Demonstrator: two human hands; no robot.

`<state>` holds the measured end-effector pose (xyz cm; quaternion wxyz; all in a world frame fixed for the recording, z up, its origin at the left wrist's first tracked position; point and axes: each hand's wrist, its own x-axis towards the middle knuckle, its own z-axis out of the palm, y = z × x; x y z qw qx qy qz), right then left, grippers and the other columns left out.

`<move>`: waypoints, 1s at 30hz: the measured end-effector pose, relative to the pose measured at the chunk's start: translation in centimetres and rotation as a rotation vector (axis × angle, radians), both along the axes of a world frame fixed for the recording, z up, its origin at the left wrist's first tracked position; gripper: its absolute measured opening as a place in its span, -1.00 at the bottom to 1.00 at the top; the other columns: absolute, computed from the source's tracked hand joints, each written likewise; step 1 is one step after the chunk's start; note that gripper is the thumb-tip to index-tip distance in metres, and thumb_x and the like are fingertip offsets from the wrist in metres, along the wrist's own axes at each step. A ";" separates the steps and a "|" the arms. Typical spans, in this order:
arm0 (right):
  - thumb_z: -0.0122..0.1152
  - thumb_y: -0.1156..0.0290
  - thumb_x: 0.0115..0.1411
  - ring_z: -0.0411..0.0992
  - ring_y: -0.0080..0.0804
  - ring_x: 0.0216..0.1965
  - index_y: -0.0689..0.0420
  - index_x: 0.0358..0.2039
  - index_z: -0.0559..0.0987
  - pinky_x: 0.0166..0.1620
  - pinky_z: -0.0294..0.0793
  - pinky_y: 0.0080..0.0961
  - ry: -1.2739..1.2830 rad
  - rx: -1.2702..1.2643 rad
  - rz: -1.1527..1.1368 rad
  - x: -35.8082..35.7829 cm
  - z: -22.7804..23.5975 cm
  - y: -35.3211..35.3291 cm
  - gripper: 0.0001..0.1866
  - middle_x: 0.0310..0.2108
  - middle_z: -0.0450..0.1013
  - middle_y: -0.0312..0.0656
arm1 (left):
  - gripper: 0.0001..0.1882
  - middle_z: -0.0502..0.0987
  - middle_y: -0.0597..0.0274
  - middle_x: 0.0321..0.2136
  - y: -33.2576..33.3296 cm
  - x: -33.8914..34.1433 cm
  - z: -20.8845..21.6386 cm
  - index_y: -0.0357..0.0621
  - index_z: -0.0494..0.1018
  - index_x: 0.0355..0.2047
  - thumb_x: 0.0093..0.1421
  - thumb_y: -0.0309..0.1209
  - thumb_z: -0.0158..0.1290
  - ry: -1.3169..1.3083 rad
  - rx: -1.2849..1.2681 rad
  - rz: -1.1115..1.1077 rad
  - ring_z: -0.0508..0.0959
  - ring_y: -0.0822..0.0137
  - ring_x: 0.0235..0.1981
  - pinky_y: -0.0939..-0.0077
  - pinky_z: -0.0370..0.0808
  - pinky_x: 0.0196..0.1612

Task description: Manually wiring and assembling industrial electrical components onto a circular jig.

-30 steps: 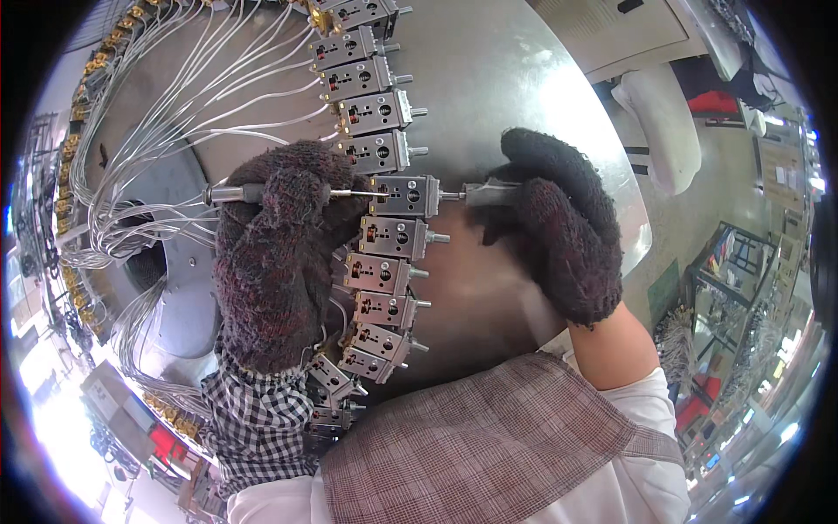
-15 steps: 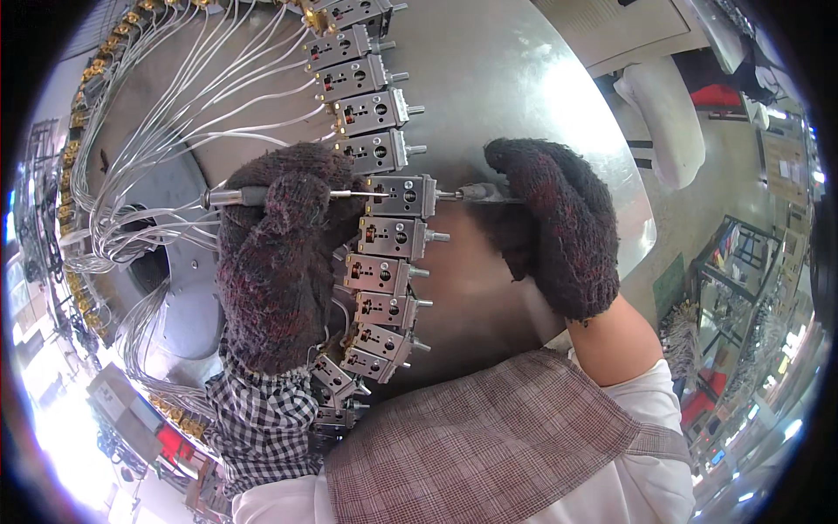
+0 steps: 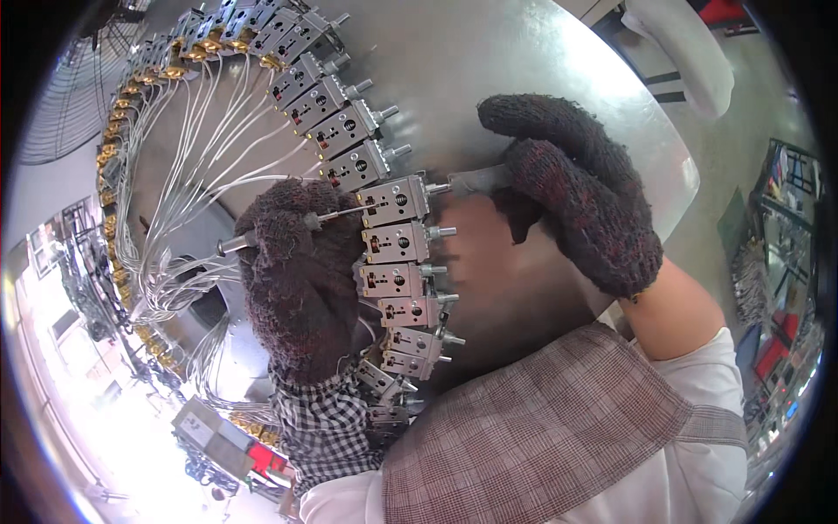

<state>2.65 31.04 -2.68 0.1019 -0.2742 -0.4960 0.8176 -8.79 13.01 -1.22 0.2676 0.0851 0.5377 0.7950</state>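
In a dark knitted glove, my left hand (image 3: pixel 301 279) is closed around a thin screwdriver (image 3: pixel 347 212). Its shaft points right, its tip at the face of a small metal control box with a threaded spindle, perhaps a thermostat (image 3: pixel 397 202). My right hand (image 3: pixel 585 196), gloved alike, grips a grey cylindrical tool (image 3: pixel 478 181) whose end meets that box's spindle; one finger is stretched out above it. Similar metal boxes (image 3: pixel 345 127) form a curved row above and below, spindles pointing outward. What the left glove's underside touches is hidden.
White wires (image 3: pixel 188 157) fan inward from the ring of boxes over a round metal table (image 3: pixel 489 52). Brass-coloured fittings (image 3: pixel 109 201) line the far left of the ring. A white-covered seat (image 3: pixel 690 52) stands at upper right, a wire fan guard (image 3: pixel 61 113) at upper left.
The whole view has shifted and tilted, moving the scene rightward. The screwdriver now slants up toward the box. A right-hand finger has lifted and straightened; both hands keep their tools.
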 end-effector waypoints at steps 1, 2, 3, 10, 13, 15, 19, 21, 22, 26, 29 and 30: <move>0.02 0.27 0.15 0.38 -0.57 -0.56 0.19 -0.14 0.42 -0.60 0.36 -0.66 0.028 0.059 0.014 0.1 -0.1 0.1 -0.68 -0.47 0.42 -0.21 | -0.66 0.39 0.06 -0.24 0.1 0.1 0.0 -0.26 0.24 -0.10 0.19 -0.31 -0.14 0.043 -0.006 -0.004 0.45 0.19 -0.20 0.38 0.45 -0.13; 0.02 0.27 0.15 0.38 -0.57 -0.56 0.19 -0.14 0.42 -0.60 0.36 -0.66 0.032 0.048 0.007 0.1 0.2 0.2 -0.68 -0.47 0.42 -0.21 | -0.66 0.39 0.06 -0.24 0.0 0.1 0.0 -0.26 0.24 -0.10 0.19 -0.31 -0.14 0.048 -0.018 -0.010 0.45 0.19 -0.20 0.38 0.45 -0.13; 0.02 0.29 0.15 0.38 -0.58 -0.55 0.18 -0.13 0.41 -0.59 0.37 -0.67 -0.039 -0.012 0.042 0.0 0.8 0.4 -0.68 -0.47 0.42 -0.22 | -0.67 0.39 0.06 -0.23 -0.1 0.0 0.0 -0.26 0.24 -0.09 0.19 -0.32 -0.15 0.016 -0.023 0.012 0.44 0.20 -0.18 0.40 0.45 -0.14; -0.04 0.25 0.19 0.38 -0.58 -0.57 0.18 -0.10 0.39 -0.55 0.38 -0.69 -0.003 0.147 -0.007 0.4 0.0 -0.5 -0.66 -0.46 0.39 -0.25 | -0.69 0.39 0.08 -0.19 -0.2 0.1 0.2 -0.19 0.24 -0.07 0.20 -0.35 -0.16 -0.047 -0.061 -0.011 0.42 0.21 -0.14 0.41 0.45 -0.13; -0.05 0.26 0.19 0.39 -0.59 -0.56 0.18 -0.11 0.40 -0.56 0.37 -0.69 0.012 0.185 0.013 0.7 -0.4 -0.2 -0.67 -0.46 0.39 -0.26 | -0.67 0.39 0.09 -0.18 0.0 0.2 0.1 -0.16 0.24 -0.06 0.19 -0.32 -0.13 -0.019 -0.037 -0.041 0.43 0.21 -0.13 0.39 0.45 -0.12; -0.05 0.27 0.19 0.40 -0.57 -0.52 0.19 -0.09 0.39 -0.54 0.38 -0.69 -0.069 0.119 0.068 0.3 0.8 0.3 -0.67 -0.45 0.39 -0.26 | -0.67 0.39 0.10 -0.19 -0.4 0.1 0.3 -0.15 0.24 -0.06 0.19 -0.30 -0.12 -0.024 -0.082 0.001 0.43 0.22 -0.14 0.39 0.45 -0.13; -0.06 0.33 0.18 0.40 -0.54 -0.42 0.19 -0.05 0.35 -0.47 0.41 -0.65 -0.144 0.065 0.123 -0.1 1.6 0.3 -0.65 -0.41 0.40 -0.24 | -0.67 0.40 0.11 -0.20 -0.6 0.0 0.5 -0.12 0.25 -0.08 0.18 -0.26 -0.10 -0.032 -0.110 0.008 0.44 0.25 -0.16 0.39 0.45 -0.14; -0.05 0.33 0.18 0.40 -0.54 -0.42 0.18 -0.05 0.36 -0.47 0.40 -0.66 -0.060 0.118 0.086 0.6 0.3 0.0 -0.66 -0.40 0.40 -0.24 | -0.68 0.40 0.12 -0.20 -0.1 0.4 0.4 -0.11 0.26 -0.08 0.19 -0.27 -0.11 -0.038 -0.128 0.037 0.44 0.26 -0.16 0.40 0.45 -0.15; -0.04 0.34 0.17 0.40 -0.54 -0.42 0.17 -0.06 0.37 -0.47 0.40 -0.66 0.026 0.173 0.057 0.8 -0.2 0.0 -0.66 -0.39 0.40 -0.24 | -0.68 0.40 0.12 -0.20 0.0 0.5 0.4 -0.11 0.26 -0.08 0.19 -0.27 -0.11 -0.044 -0.145 0.075 0.44 0.26 -0.17 0.40 0.46 -0.16; -0.04 0.36 0.16 0.39 -0.55 -0.40 0.17 -0.05 0.36 -0.46 0.39 -0.66 -0.022 0.144 0.053 0.7 0.0 -0.1 -0.66 -0.39 0.40 -0.25 | -0.69 0.40 0.12 -0.19 -0.2 0.5 0.4 -0.11 0.25 -0.07 0.20 -0.29 -0.13 -0.015 -0.186 0.075 0.44 0.27 -0.16 0.43 0.46 -0.17; -0.03 0.35 0.16 0.40 -0.56 -0.46 0.18 -0.08 0.38 -0.50 0.38 -0.69 0.046 0.201 0.031 0.3 0.1 -0.3 -0.68 -0.39 0.40 -0.25 | -0.68 0.40 0.11 -0.18 -0.2 0.4 0.5 -0.11 0.23 -0.05 0.20 -0.30 -0.13 -0.070 -0.107 0.022 0.43 0.27 -0.15 0.45 0.45 -0.16; -0.02 0.34 0.16 0.40 -0.57 -0.51 0.19 -0.11 0.41 -0.54 0.37 -0.70 -0.020 0.114 0.003 0.1 0.5 -0.4 -0.69 -0.39 0.40 -0.26 | -0.67 0.39 0.11 -0.17 -0.2 0.5 0.3 -0.11 0.22 -0.04 0.20 -0.31 -0.13 0.016 -0.276 0.068 0.43 0.27 -0.14 0.44 0.45 -0.15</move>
